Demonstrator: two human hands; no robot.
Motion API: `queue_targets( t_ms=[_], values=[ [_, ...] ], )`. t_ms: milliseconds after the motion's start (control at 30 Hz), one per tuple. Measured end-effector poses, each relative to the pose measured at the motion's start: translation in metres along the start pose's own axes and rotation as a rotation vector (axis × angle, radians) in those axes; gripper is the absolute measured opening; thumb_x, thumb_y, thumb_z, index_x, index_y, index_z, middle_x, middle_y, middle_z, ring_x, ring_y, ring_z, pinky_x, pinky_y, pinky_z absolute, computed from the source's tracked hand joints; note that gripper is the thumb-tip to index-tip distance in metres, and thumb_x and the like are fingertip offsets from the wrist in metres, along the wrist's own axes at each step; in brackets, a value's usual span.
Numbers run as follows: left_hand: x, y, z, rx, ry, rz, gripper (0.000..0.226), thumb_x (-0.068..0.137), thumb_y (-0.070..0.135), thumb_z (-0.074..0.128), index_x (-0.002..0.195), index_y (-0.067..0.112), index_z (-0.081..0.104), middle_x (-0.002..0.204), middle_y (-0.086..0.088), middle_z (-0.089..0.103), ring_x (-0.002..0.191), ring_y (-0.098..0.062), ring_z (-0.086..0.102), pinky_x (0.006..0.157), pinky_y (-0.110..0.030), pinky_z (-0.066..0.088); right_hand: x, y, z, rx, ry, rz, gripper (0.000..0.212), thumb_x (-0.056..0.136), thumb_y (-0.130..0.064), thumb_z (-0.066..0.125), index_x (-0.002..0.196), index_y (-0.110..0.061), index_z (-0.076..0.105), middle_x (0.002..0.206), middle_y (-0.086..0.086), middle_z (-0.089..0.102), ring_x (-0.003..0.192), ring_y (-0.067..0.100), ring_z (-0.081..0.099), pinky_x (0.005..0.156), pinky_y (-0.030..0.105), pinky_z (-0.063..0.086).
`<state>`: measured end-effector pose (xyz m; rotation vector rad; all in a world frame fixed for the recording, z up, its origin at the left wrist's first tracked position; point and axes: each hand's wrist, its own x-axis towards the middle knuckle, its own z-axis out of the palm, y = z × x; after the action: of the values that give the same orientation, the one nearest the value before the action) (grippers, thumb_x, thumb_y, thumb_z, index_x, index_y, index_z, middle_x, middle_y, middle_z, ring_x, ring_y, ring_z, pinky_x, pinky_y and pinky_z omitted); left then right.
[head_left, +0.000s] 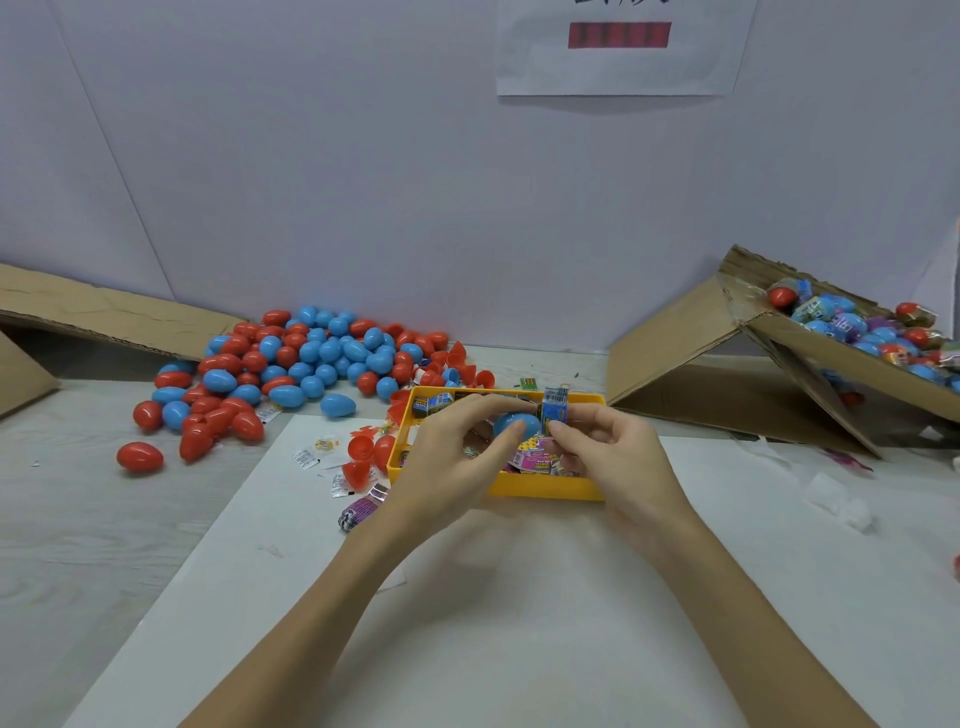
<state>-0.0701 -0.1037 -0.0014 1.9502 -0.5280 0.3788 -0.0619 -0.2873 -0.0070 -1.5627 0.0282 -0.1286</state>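
Note:
A yellow tray (545, 488) sits mid-table, filled with small printed packets. Over it my left hand (452, 457) grips a blue plastic egg (511, 422) between thumb and fingers. My right hand (608, 447) pinches a small blue printed packet (555, 410) upright, right beside the egg. Both hands hover above the tray's middle and hide much of its contents.
A big heap of red and blue eggs (306, 358) lies at the back left. Loose red egg halves (363, 457) and packets lie left of the tray. A tilted cardboard box (810, 343) of wrapped eggs stands right; cardboard flaps (104, 317) lie far left. A white sheet (493, 597) covers the near table.

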Motion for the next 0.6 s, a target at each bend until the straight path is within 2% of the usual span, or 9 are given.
queue_targets(
  t_ms=[167, 367, 600],
  values=[
    [0.0009, -0.0007, -0.0006, -0.024, -0.016, -0.051, 0.025, 0.101, 0.021, 0.063, 0.123, 0.019, 0.072, 0.112, 0.006, 0.072, 0.096, -0.016, 0.067, 0.082, -0.042, 0.059, 0.0014, -0.0032, -0.0033, 0.065, -0.071, 0.043, 0.024, 0.092, -0.009, 0.074, 0.114, -0.017, 0.07, 0.096, 0.005, 0.078, 0.083, 0.011, 0.076, 0.063, 0.017, 0.054],
    [0.001, 0.0002, 0.0004, -0.004, 0.0, -0.066, 0.024, 0.101, 0.024, 0.063, 0.122, 0.018, 0.072, 0.11, 0.008, 0.072, 0.094, -0.015, 0.066, 0.079, -0.041, 0.059, -0.0038, -0.0042, -0.0007, -0.15, -0.109, -0.091, 0.019, 0.094, -0.013, 0.073, 0.112, -0.015, 0.074, 0.097, 0.003, 0.078, 0.091, 0.017, 0.075, 0.072, 0.024, 0.057],
    [0.0028, 0.0013, -0.0021, -0.004, -0.004, -0.107, 0.025, 0.101, 0.025, 0.063, 0.123, 0.019, 0.071, 0.11, 0.007, 0.072, 0.095, -0.014, 0.067, 0.081, -0.043, 0.06, -0.0052, -0.0052, -0.0001, -0.155, -0.096, -0.078, 0.016, 0.097, -0.026, 0.068, 0.107, -0.015, 0.076, 0.094, 0.002, 0.078, 0.09, 0.016, 0.076, 0.069, 0.024, 0.057]
  ],
)
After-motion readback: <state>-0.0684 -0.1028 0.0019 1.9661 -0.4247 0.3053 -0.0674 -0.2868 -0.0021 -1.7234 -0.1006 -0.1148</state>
